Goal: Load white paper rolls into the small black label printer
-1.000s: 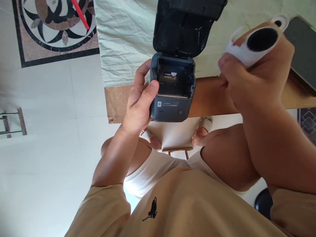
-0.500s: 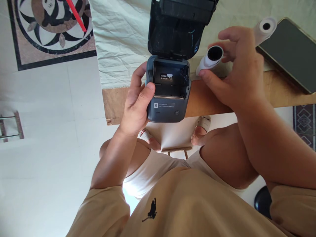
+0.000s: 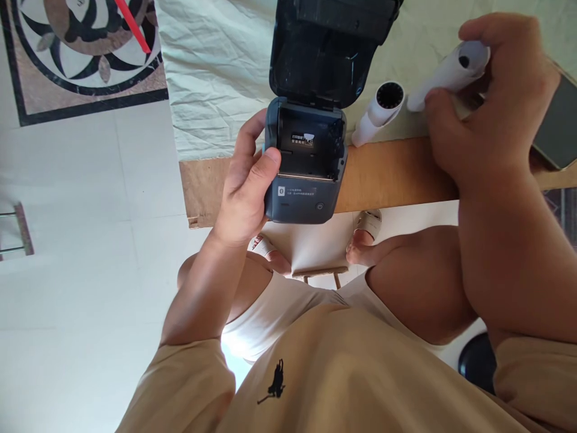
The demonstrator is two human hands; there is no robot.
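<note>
From my seat at the far end of the head camera, here's the left hand (image 3: 246, 186) — thumb on the near face, fingers wrapped behind — gripping the dark device (image 3: 302, 201) by its side, in front of the wooden edge (image 3: 396, 171). Its lid (image 3: 324, 60) is swung up and away from me, and I can see straight into the bay (image 3: 309, 156), with a small printed label (image 3: 303, 139) on the inside.

Over to the right hand (image 3: 505, 102): fingers curved, partly closed around a white paper roll (image 3: 444, 75), thumb along its near side, index finger reaching past the top. The outer layer sits loose around a dark core hole; whether its base touches the cloth (image 3: 216, 72), I can't tell.

Between the two hands, a second white roll (image 3: 375, 120) stands on end on the cloth, dark hollow core facing up, near the wooden edge — no fingers on it. Beyond the right wrist, partly hidden, lies a dark flat slab (image 3: 559, 126).
</note>
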